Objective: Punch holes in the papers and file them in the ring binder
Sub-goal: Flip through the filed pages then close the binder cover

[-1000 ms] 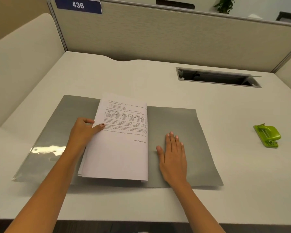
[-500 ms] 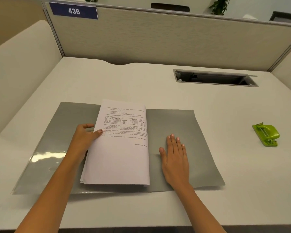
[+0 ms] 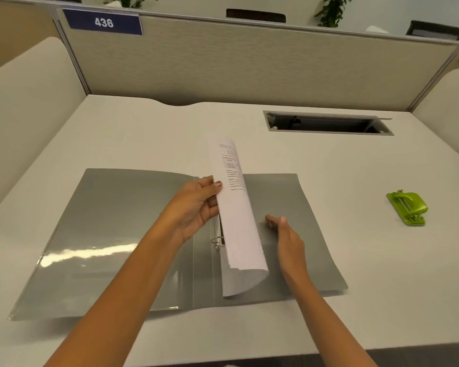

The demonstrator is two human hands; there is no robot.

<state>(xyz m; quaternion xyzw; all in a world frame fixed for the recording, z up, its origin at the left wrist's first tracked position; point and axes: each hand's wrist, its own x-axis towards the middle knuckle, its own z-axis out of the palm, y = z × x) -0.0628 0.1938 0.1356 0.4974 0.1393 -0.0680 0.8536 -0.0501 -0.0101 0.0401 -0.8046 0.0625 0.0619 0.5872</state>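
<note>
A grey ring binder (image 3: 112,223) lies open and flat on the desk. A stack of white printed papers (image 3: 239,229) sits on its metal rings (image 3: 217,241) and stands curved up over the spine, arching to the right. My left hand (image 3: 196,207) grips the stack's left edge, thumb on the printed side. Just right of the stack, my right hand (image 3: 286,237) hovers edge-on over the binder's right cover with straight fingers, holding nothing. A green hole punch (image 3: 407,207) sits on the desk at the right.
The white desk (image 3: 149,133) is enclosed by beige partition panels at the back and sides. A cable slot (image 3: 326,124) with a raised lid is set into the desk at the back right. A blue sign reading 436 (image 3: 103,22) hangs on the partition.
The paper stack, flat on the left side before, has been lifted and swung up over the rings toward the right. My right hand has risen off the right cover.
</note>
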